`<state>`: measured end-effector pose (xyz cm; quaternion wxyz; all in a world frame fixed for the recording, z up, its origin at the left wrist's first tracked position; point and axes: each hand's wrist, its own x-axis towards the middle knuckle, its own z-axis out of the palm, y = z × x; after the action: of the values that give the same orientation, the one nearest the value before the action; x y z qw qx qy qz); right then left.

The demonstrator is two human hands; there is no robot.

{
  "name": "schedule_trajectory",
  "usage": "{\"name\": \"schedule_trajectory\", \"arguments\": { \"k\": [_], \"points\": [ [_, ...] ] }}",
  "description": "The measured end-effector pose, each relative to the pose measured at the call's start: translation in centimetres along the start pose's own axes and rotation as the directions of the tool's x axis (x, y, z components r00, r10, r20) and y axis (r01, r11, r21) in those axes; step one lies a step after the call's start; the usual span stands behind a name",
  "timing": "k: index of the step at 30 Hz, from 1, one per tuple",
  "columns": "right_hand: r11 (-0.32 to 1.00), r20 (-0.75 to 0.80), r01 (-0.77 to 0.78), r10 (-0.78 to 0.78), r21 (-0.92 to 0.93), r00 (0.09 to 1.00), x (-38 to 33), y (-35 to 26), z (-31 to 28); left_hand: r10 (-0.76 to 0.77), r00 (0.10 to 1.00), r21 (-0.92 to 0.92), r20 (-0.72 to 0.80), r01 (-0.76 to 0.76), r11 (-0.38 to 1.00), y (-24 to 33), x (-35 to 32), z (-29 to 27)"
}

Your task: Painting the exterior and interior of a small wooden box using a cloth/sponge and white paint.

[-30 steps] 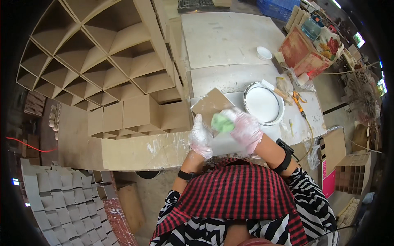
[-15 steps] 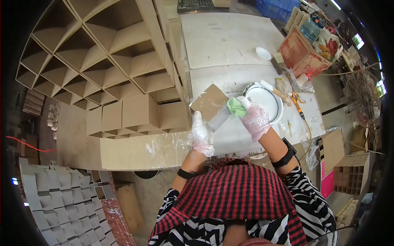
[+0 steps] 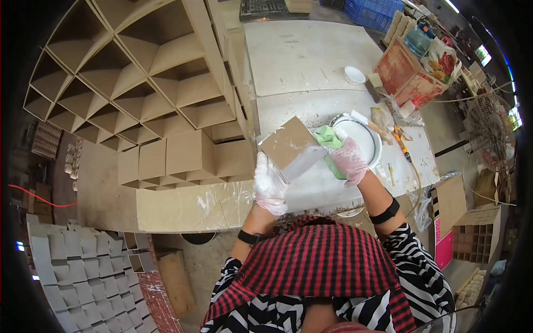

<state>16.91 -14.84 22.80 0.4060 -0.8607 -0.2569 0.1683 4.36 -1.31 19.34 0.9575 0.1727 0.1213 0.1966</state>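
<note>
hiding sponge (image 3: pixel 328 139), right hand (image 3: pixel 348 161)

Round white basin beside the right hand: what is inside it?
The round white basin holds something flat and white, liquid or bare bottom unclear. The gloved right hand and green cloth cover its near-left part.

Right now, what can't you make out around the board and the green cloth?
Head view only:
- Brown board: its lower corner is covered by the gloved left hand.
- Green cloth: partly wrapped inside the gloved right hand.
- White basin: near rim hidden behind that hand; contents unreadable.
</note>
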Motion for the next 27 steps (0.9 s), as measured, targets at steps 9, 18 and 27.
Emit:
{"name": "schedule_trajectory", "arguments": {
  "k": [9, 18, 27],
  "points": [
    [0.999, 0.117, 0.051, -0.051, 0.007, 0.992, -0.5, 0.3, 0.5, -0.174, 0.924, -0.269, 0.340, 0.273, 0.924, -1.0, 2.6, -5.5],
    [0.423, 0.575, 0.798, -0.552, -0.430, 0.603, -0.8, -2.6, 0.0, -0.308, 0.921, -0.216, 0.238, 0.360, 0.908, 0.3, 1.1, -4.1],
    [0.277, 0.505, 0.918, -0.771, -0.285, 0.389, -1.1, -3.0, 3.3, -0.280, 0.947, -0.018, 0.157, 0.286, 0.958, -0.5, 1.3, -7.3]
  ]
}}
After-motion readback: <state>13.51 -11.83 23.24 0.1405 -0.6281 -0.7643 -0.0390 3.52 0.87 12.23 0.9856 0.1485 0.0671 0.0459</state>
